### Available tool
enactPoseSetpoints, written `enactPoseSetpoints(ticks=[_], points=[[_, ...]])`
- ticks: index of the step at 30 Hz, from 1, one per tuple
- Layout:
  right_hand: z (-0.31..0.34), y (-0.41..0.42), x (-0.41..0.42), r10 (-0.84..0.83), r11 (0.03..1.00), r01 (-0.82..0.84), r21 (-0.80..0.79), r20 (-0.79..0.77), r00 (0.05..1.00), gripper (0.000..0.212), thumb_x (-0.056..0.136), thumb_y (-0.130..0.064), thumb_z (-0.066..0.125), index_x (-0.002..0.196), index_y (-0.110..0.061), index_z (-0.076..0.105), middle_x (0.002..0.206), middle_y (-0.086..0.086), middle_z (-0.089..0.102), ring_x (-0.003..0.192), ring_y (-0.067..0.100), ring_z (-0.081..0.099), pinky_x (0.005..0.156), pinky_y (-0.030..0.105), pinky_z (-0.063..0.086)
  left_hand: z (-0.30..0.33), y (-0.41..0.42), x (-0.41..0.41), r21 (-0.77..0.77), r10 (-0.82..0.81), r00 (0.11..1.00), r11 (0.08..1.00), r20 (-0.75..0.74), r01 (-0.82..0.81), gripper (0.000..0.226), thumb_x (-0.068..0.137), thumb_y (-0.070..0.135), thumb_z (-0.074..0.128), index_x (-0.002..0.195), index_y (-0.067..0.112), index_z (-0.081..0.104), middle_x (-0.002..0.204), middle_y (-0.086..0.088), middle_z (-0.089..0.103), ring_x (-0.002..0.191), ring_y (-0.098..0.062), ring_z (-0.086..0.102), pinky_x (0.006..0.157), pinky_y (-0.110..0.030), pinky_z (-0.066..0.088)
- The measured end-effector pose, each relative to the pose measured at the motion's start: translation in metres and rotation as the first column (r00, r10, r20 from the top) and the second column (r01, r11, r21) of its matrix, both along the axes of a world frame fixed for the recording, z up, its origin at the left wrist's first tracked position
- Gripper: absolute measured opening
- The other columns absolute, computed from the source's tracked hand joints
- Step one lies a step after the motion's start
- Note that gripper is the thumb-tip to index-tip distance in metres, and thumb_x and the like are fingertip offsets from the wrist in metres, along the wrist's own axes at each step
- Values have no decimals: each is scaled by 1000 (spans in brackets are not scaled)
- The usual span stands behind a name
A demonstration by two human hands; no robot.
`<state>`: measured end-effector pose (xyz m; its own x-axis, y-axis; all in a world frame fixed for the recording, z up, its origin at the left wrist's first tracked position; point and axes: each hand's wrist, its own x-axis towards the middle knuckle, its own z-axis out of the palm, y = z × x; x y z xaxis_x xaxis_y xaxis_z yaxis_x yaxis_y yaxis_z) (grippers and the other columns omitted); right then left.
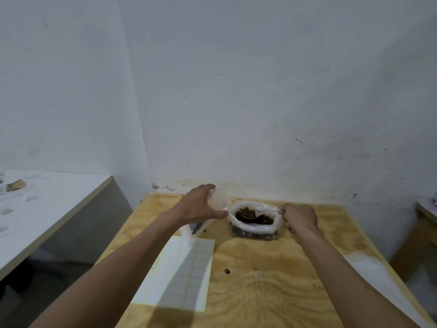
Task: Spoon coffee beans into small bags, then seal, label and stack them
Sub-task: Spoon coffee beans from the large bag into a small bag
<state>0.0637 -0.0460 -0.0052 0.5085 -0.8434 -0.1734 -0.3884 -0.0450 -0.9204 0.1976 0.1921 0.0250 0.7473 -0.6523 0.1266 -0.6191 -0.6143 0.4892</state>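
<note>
The pale plywood desk (272, 280) fills the lower half of the view, set against a white wall. On it, toward seven o'clock, lies a white sheet of blank rectangular labels (189, 275), its long axis running from near to far.

At the far middle of the desk, near twelve o'clock, stands a large clear plastic bag of dark coffee beans (256, 221), its rim rolled down and its mouth facing up. Just beside it at nine o'clock is a small clear plastic bag (218, 200), upright and tilted, mouth up.

The left hand (201, 204) grips that small bag, thumb and fingers curled round its top edge. The right hand (299, 217), at three o'clock of the large bag, closes its fingers on the handle end of a thin metal spoon (260, 214).

The spoon's long axis runs roughly three to nine o'clock, with the bowl pointing left and sunk among the beans.

This looks like the scooping step. The next move likely calls for lifting the loaded spoon level and carrying it left to the small bag's mouth, which the left hand should hold open. A single stray bean (227, 271) lies on the desk nearer the camera.
</note>
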Motion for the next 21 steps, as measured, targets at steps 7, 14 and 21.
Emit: enactPoseSetpoints(ticks=[7,14,21], points=[[43,-1,-3,73,997,-73,-4,112,991,19,86,-14,64,73,-3,68,55,3,55,42,18,44,43,24,34,3,7,7,-36,19,997,999,-73,-21,97,68,64,78,146,17,46,135,0,59,110,-16,56,86,-27,45],[60,27,14,191,977,-173,-122,164,968,30,92,-23,66,76,1,71,58,5,60,48,21,51,55,30,42,1,6,4,-33,16,997,999,-78,-18,100,69,63,79,148,15,44,142,-2,56,121,-18,55,94,-29,46],[69,53,15,321,863,-214,-458,170,932,43,97,-39,61,74,-4,68,68,18,68,65,34,62,64,41,51,-2,7,1,-16,7,997,1000,-71,-8,99,72,63,79,149,14,42,142,-3,55,120,-19,55,93,-30,46]])
